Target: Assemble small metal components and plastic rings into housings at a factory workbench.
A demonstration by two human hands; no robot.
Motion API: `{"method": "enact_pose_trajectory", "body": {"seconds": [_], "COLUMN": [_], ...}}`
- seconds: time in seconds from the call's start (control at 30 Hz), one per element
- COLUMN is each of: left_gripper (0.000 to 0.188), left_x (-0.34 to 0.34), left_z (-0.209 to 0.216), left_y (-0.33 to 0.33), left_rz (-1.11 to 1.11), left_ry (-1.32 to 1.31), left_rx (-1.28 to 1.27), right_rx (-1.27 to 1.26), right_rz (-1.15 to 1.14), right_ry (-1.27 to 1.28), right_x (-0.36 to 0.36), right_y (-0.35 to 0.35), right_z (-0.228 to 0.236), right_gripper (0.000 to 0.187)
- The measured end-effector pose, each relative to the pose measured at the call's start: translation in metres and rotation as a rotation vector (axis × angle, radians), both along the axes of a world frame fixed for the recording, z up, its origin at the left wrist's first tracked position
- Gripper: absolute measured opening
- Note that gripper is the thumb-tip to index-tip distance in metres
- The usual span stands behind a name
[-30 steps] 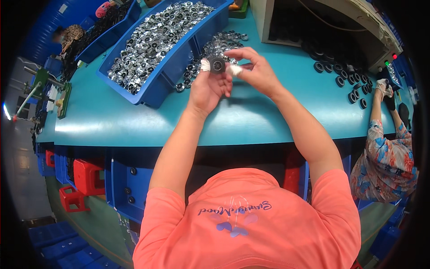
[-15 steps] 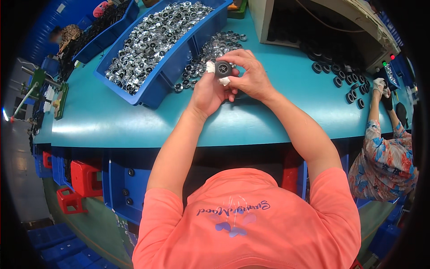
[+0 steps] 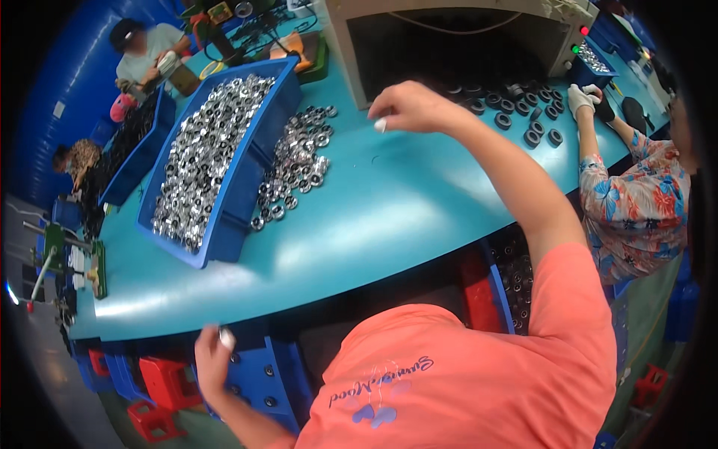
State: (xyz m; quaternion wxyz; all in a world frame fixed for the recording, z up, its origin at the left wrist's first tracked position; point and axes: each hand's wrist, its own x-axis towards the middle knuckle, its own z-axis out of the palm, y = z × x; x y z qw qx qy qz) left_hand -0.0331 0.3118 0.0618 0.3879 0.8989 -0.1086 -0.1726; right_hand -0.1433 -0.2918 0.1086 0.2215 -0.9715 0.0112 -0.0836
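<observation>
My right hand (image 3: 411, 108) hangs over the far middle of the table, between the loose metallic wheel hubs (image 3: 303, 153) and the loose black tyres (image 3: 516, 105). Its fingers are part bent and apart, with white tape on one digit, and nothing shows in them. Below the table's front edge, my left hand (image 3: 212, 359) is beside a blue bin (image 3: 284, 367) with a few dark wheels (image 3: 270, 402) in it. White tape wraps its thumb. Finger and thumb look apart, no wheel shows in it, and its palm side is hidden.
A long blue tub (image 3: 213, 258) heaped with shiny hubs stands on the turquoise table (image 3: 374, 217). Behind the tyres is a large open-fronted box (image 3: 344, 52). A gloved co-worker (image 3: 636, 202) sits at the right; others work at the far left. Red stools (image 3: 168, 382) stand below left.
My hands have parted from the tyred wheel they held together. The left went down beside the blue bin; the right stayed over the table. The view has shifted, and the wheel no longer shows in my hands.
</observation>
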Motion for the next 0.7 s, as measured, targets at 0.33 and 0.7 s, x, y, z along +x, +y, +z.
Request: {"method": "enact_pose_trajectory", "body": {"seconds": [0.33,0.7], "left_gripper": [0.029,0.015], "left_x": [-0.045,-0.016], "left_z": [0.029,-0.044], "left_y": [-0.141,-0.373], "left_rz": [-0.393,-0.861], "left_ry": [-0.202,0.232], "left_rx": [-0.181,-0.522], "right_rx": [-0.3,-0.688], "right_rz": [-0.383,-0.632], "right_ry": [-0.082,-0.125], "right_x": [0.099,0.149], "right_y": [-0.087,-0.192], "right_z": [-0.06,-0.075], "right_gripper": [0.043,0.034]}}
